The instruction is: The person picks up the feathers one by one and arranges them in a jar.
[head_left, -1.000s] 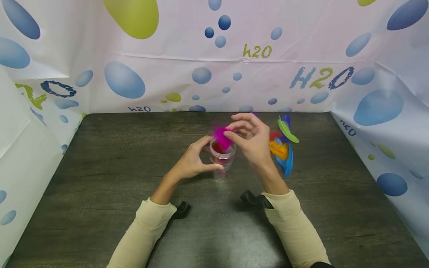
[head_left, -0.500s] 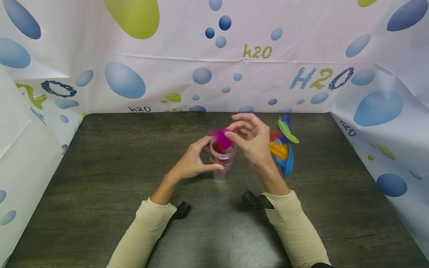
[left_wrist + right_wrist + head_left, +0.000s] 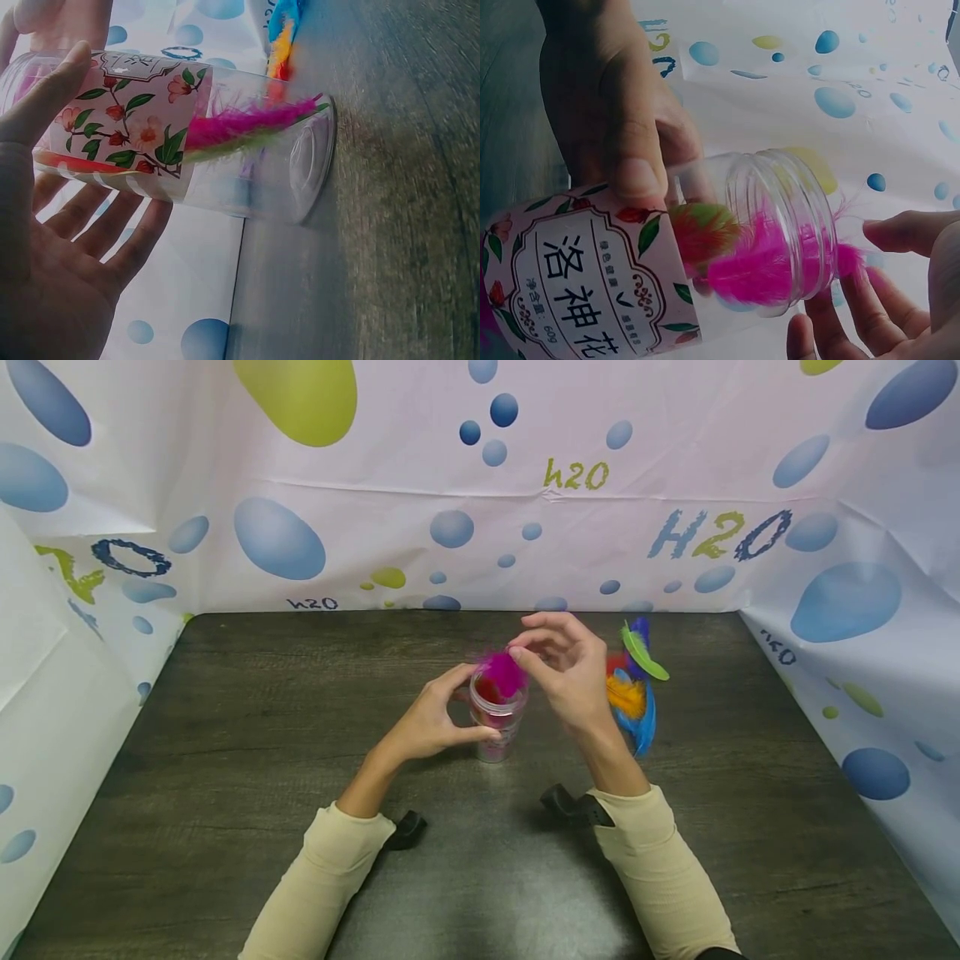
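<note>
My left hand [image 3: 426, 718] grips a clear plastic jar [image 3: 493, 752] that stands upright on the table, thumb on one side and fingers round the other. The jar's flowered label [image 3: 127, 120] shows in the left wrist view. Inside are feathers, among them a magenta one [image 3: 247, 124] and a red-and-green one [image 3: 705, 229]. Another magenta feather [image 3: 502, 675] sits in the open mouth, its tip sticking out past the rim. Just beside that tip is my right hand [image 3: 572, 672], its thumb and fingers apart; in the right wrist view a fingertip lies close to the feather.
Right of my right hand lies a loose heap of feathers: lime green [image 3: 645, 653], orange [image 3: 627, 697], blue [image 3: 643, 727], with red and purple ones partly hidden. A white printed sheet [image 3: 375, 468] borders the dark wooden table [image 3: 262, 735] at the back and sides.
The magenta feather has sunk a little into the jar's mouth. My right thumb and fingers have moved slightly right, off the feather. My left hand and the jar stay put.
</note>
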Motion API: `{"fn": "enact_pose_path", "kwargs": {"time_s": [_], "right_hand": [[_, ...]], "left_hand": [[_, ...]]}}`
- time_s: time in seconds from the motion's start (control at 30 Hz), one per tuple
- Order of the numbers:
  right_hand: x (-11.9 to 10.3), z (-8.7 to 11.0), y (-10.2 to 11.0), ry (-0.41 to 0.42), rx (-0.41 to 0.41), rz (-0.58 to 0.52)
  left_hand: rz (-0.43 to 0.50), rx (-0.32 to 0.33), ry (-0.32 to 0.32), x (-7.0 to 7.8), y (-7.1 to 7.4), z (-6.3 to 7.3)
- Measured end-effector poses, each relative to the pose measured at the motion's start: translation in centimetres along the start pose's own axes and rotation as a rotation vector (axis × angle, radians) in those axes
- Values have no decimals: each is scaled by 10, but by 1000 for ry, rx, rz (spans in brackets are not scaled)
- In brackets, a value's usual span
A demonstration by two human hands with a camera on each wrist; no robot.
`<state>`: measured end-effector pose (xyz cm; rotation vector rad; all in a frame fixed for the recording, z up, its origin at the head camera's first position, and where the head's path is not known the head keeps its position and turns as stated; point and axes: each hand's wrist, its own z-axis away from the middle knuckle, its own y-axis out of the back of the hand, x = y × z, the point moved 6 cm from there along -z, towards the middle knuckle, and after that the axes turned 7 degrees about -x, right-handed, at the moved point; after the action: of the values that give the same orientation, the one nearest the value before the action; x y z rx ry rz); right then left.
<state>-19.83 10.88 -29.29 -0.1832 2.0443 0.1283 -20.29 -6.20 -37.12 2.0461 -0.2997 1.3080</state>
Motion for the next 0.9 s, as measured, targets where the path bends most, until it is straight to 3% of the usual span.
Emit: {"fn": "enact_pose_path", "kwargs": {"time_s": [0.4, 0.67, 0.9], "right_hand": [[-8, 0, 4, 97, -16, 167], [-10, -2, 12, 168, 23, 182], [-12, -3, 16, 172, 25, 193]], "left_hand": [[6, -1, -13, -1, 0, 1], [-2, 0, 0, 2, 0, 1], [2, -1, 5, 1, 0, 0]]}}
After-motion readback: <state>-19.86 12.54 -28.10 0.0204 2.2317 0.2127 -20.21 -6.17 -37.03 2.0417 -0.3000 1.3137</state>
